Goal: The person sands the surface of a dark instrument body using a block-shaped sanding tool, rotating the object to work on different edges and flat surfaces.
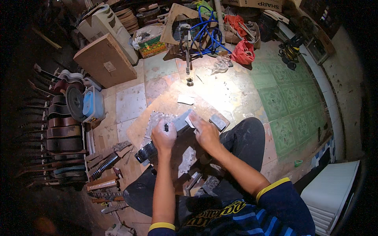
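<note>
Held workpiece: matt grey along the edge, glossy black at the near end; base material probably wood, though poorly shown. White sheet: matt, paper-like. Trousers: matt cloth, dusty. Bag: creased red plastic. Leaning board: matt brown wood.

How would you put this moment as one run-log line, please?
left hand: closed on grey-and-black workpiece | right hand: holding white sheet at its grey face | beside right hand: grey block
</note>
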`<state>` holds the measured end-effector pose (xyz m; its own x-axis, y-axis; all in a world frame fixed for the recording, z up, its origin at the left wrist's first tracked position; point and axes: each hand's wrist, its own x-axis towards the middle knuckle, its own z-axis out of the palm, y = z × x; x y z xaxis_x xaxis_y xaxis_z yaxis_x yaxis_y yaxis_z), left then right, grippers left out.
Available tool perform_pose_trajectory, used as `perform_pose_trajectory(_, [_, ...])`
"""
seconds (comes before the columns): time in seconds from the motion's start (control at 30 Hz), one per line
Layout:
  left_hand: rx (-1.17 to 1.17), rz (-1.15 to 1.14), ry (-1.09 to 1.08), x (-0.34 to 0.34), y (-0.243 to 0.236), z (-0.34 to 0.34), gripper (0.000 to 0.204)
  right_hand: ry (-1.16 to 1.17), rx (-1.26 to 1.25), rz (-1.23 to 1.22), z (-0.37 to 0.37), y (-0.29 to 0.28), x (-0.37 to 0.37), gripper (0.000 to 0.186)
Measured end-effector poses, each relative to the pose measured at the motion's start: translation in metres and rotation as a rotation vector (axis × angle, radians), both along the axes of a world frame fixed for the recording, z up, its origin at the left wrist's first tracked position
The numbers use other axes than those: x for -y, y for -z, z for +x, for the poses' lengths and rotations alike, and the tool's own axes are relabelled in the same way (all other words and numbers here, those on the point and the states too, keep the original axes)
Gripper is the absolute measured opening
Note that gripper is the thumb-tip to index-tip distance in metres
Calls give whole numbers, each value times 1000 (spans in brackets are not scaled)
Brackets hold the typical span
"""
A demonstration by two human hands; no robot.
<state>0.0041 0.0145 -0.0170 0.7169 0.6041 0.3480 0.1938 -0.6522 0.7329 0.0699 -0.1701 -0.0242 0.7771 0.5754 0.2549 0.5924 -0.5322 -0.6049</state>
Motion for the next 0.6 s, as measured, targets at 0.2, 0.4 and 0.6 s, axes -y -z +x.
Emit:
perform_pose_trajectory(0.2, [-13,1,8,3,-3,-1,25,-19,-57,-22,-7,-2,5,71])
perform_pose_trajectory(0.4, [-47,-2,-7,-5,8,-5,29,5,-190,14,-23,-20,-6,62])
perform_pose_trajectory(0.6, [35,23,18,4,6,-5,33,-30,-60,146,-21,-2,-10,67])
